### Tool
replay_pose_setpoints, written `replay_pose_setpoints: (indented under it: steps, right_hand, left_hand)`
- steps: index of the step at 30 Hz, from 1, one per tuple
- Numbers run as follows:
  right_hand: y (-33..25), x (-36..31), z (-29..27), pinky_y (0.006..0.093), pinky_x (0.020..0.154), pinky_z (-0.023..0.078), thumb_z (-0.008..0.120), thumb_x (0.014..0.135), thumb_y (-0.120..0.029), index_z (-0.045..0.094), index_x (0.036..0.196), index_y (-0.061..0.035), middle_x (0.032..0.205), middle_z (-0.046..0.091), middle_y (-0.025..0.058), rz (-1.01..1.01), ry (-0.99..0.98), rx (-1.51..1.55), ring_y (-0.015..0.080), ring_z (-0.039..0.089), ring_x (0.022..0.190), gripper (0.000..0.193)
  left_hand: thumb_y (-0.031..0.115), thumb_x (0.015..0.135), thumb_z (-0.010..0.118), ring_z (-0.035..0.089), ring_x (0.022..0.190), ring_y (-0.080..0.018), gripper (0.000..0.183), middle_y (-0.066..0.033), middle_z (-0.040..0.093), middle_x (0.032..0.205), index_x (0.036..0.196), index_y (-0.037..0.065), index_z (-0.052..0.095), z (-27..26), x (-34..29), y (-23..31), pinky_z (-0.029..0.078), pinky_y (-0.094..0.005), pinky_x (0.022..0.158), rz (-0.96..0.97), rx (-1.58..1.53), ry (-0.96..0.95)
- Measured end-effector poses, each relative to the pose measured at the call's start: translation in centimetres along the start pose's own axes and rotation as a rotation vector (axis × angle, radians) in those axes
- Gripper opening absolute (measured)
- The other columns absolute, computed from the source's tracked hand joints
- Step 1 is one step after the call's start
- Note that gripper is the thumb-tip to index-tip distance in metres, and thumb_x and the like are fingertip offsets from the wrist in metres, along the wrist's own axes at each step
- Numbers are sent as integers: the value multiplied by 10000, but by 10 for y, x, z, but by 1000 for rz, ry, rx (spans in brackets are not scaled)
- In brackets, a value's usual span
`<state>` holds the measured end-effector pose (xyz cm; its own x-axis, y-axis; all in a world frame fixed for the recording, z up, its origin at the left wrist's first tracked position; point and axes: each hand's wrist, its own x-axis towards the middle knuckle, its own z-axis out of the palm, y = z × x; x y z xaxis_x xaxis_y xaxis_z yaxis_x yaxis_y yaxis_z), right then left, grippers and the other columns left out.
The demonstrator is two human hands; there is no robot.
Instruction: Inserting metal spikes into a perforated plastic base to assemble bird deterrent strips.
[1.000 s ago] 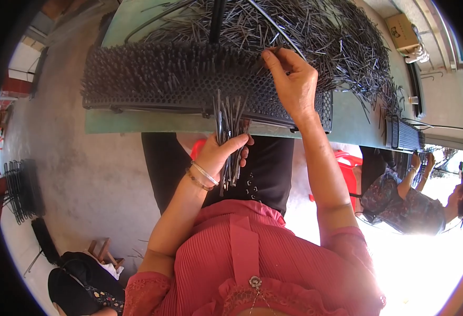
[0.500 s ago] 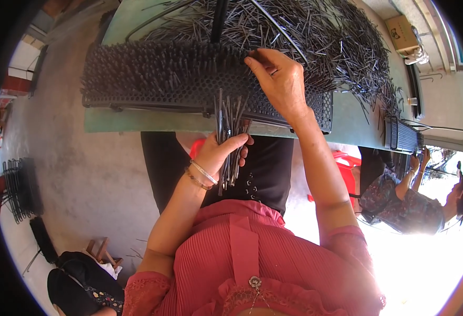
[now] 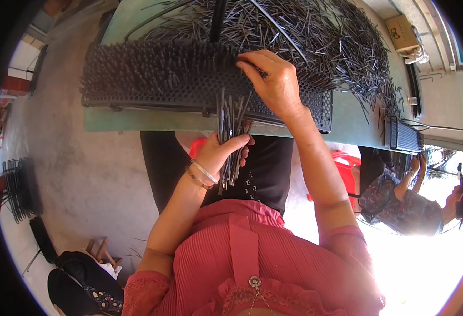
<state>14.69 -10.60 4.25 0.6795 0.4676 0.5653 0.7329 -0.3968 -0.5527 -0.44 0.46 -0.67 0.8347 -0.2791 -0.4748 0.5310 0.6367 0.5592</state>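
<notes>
Left hand: closed round a loose bundle of thin black strips; thumb laid across the front, strip ends spread beyond the grip on the far side. Two bracelets are worn at the wrist. The bundle is held just off the near edge of the table.

Right hand: placed above the panel; thumb and forefinger pressed together at the tips, beside the standing strips. Whether a strip is pinched there cannot be told.

Black panel, pierced with round holes: laid along the near side of the green table. Its left and far parts are filled with upright strips; open holes are seen along the near edge and at the right end.

Heap of loose black strips: spread over the table, beyond the panel and to the right.

Cardboard box: placed far right.

Red stool: set near the right forearm.

Co-worker: seated to the right, hands raised at a second panel.
</notes>
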Motion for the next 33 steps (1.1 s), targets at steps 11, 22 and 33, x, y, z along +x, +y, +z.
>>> replay_pose_setpoints:
  steps: [11,22,33]
  right_hand:
    - [6,-10,0,325,614,512,673,786,-85,673,912,-18,836,660,112,89,151,-29,283,644,713,143]
    - [4,-11,-3,338,611,503,665,792,-74,674,904,-27,844,644,112,121,103,-85,293,632,699,122]
    - [-21,-29,-27,265,549,456,699,814,-224,682,824,21,659,622,107,552,-92,88,130,576,581,245]
  left_hand:
    - [158,871,605,570,723,-109,404,-50,613,909,1256,96,500,-1,0,1,510,-250,573,-10,-51,-17]
    - [135,865,607,572,698,-91,480,-50,625,896,1315,112,442,-1,-1,5,520,-244,566,26,1,-28]
    - [101,854,596,563,677,-100,479,-67,624,894,1307,89,437,2,-5,10,501,-246,538,73,-11,-63]
